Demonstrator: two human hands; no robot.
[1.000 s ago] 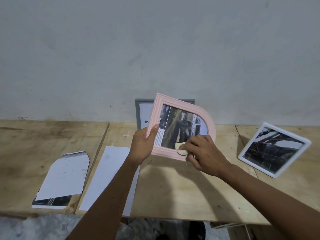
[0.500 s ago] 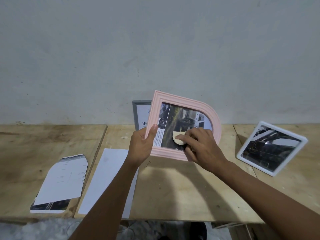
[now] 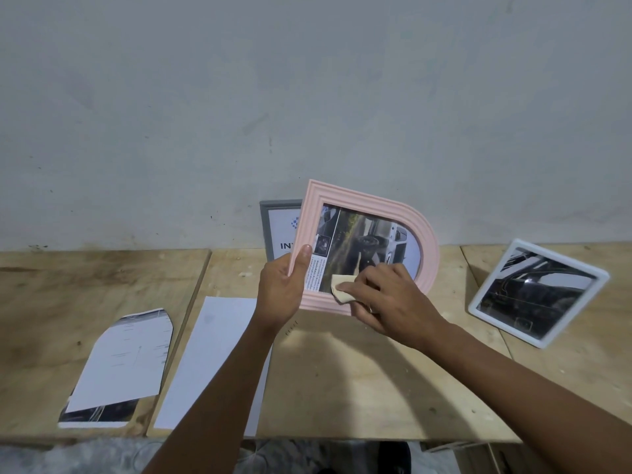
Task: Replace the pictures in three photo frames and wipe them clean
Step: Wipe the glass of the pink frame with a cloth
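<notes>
Person holding pink arched frame [image 3: 430, 258] tilted above table [image 3: 359, 371], left hand [image 3: 284, 289] clamping its left edge, thumb lying on front. Right hand [image 3: 393, 302] fingers [image 3: 352, 287] pinching beige cloth [image 3: 342, 294], pressing it on glass near lower rim. White frame [image 3: 537, 292] sitting on table at right; grey frame [image 3: 265, 227] leaning on wall [image 3: 307, 97] behind; paper sheets [image 3: 215, 364] lying left.

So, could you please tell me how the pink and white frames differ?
The pink frame is arched at one end; the white frame is rectangular. The left hand holds the pink frame, the right hand presses a cloth to it; the white frame rests on the table. Both show cars.
</notes>
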